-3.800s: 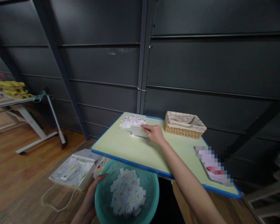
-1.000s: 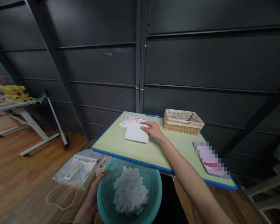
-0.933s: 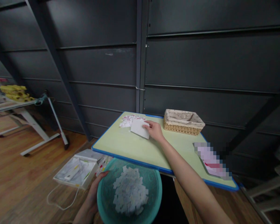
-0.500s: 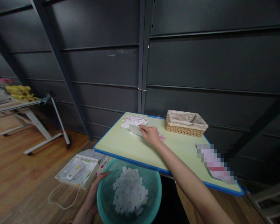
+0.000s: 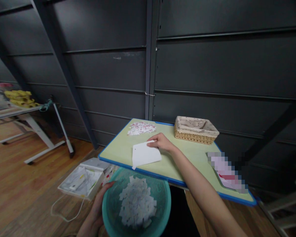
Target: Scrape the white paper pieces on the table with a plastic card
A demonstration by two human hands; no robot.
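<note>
My right hand [image 5: 160, 143] pinches the upper edge of a white card [image 5: 145, 154] with a small hole near one corner. The card slants over the near part of the yellow-green tabletop [image 5: 120, 144]. At the card's lower left corner hangs a small white scrap [image 5: 134, 167]. My left hand [image 5: 103, 196] grips the rim of a teal mesh basket [image 5: 164, 197] just below the table edge. Inside it lies a heap of white paper pieces [image 5: 138, 204]. Behind the card, a pile of white and pink paper scraps [image 5: 141, 128] rests on the table.
A lined wicker basket [image 5: 196, 130] stands at the table's back right. A blurred-out flat item [image 5: 227, 174] lies by the right edge. On the floor at left is an open white box [image 5: 81, 184] with a cable. A wheeled table [image 5: 37, 128] stands farther left; a dark wall rises behind.
My right hand has drawn the card from beside the scrap pile toward the near table edge, and its white face now shows. My left hand and the mesh basket have stayed put.
</note>
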